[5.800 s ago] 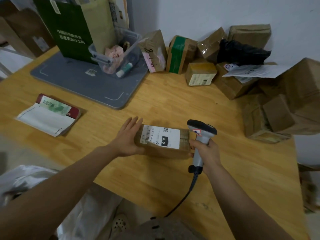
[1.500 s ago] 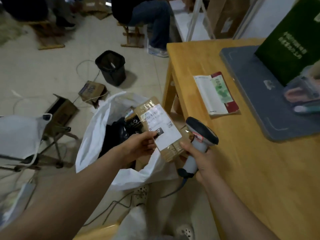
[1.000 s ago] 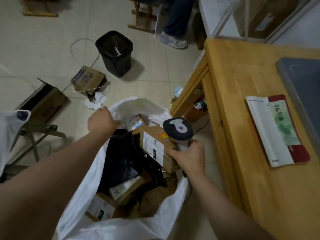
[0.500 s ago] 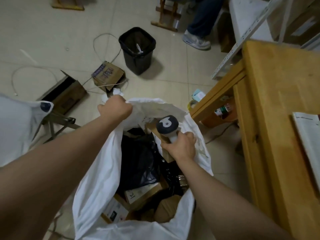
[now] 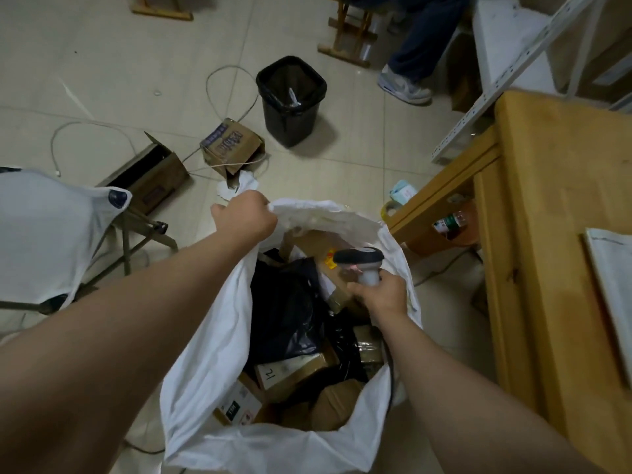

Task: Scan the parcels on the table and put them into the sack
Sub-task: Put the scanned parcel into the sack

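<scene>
Holding the mouth of the white sack [image 5: 205, 354] wide, the left hand [image 5: 244, 215] has its fingers curled tight round a bunch of the far rim, lifting it up and away from the body. This probably keeps the opening clear so a parcel can drop in without catching on loose cloth. The right hand [image 5: 379, 294] is inside the opening on the side nearer the tabletop [image 5: 561, 217]. Its fingers are wrapped round the pale handle of the scanner [image 5: 359, 258], whose dark head points toward the far rim. Carrying the scanner down there likely saves setting it aside between parcels. The brown parcel [image 5: 314, 248], marked by a small yellow sticker, lies just under and beyond the scanner head. It leans against the far inside wall of the sack, on top of black plastic bags [image 5: 287, 302] and other boxes [image 5: 290, 369]. It sits right beside the right hand's fingertips, but hand and scanner hide whether any finger touches it. It appears to be resting in the sack already.
</scene>
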Motion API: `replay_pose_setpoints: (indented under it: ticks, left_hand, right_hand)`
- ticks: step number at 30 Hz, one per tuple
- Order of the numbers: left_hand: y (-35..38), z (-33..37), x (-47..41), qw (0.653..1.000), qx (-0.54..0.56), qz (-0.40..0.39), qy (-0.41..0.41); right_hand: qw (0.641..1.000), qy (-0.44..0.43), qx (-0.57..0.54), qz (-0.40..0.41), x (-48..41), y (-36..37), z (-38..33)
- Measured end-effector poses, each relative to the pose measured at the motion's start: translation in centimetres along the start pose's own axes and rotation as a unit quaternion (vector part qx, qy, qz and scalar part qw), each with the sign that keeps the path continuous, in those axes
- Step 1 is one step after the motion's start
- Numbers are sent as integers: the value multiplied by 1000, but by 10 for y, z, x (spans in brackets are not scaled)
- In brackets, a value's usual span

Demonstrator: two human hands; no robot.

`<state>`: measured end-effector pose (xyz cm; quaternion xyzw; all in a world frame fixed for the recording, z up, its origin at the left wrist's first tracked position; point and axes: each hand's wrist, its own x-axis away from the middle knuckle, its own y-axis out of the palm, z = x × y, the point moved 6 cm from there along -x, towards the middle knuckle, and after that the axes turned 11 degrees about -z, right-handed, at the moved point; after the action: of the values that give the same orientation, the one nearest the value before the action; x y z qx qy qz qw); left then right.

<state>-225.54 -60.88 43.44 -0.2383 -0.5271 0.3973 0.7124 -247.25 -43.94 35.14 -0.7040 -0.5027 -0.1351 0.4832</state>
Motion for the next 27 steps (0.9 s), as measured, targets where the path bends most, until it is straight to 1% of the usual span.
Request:
replay_pose_setpoints:
  ticks: [2,4,5,7,8,10,11,14,17,19,21,24,27]
  left_hand:
    - [4,3,8,999,-30,-10,1]
    - [14,12,20,996,-88,-22,-2]
    - [19,20,27,993,-115,-18,-1]
    - [30,42,50,992,-126,3,23]
    - [37,57,63,990,-131,-3,45]
    - [56,90,92,985,-145,-48,85]
    - [66,107,107,980,-153,-68,104]
    - [87,160,154,965,-170,-90,179]
    - [109,216,204,938,-179,-105,277]
    - [124,255,238,918,-188,-107,333]
    - [146,293,274,892,-202,-121,385]
    - [178,342,336,852,-217,-126,460]
    - [215,377,402,809,-239,-141,518]
  right_hand:
    - [999,8,-48,11,16,-12,7]
    - [993,24,-116,2,39,-26,19]
    - [987,35,-158,-5,53,-34,24]
    - [964,64,-259,-16,84,-51,35]
    - [947,76,-312,-24,100,-59,41]
    - [915,84,-393,-34,131,-75,48]
    - [900,80,-427,-38,146,-85,51]
    - [856,73,-510,-39,193,-121,61]
    - [825,81,-559,-4,242,-166,87]
    - [795,63,-603,36,274,-199,113]
    - [745,23,-663,72,305,-229,143]
    - [633,-58,-764,110,350,-265,196]
    - [540,-122,-818,154,393,-291,259]
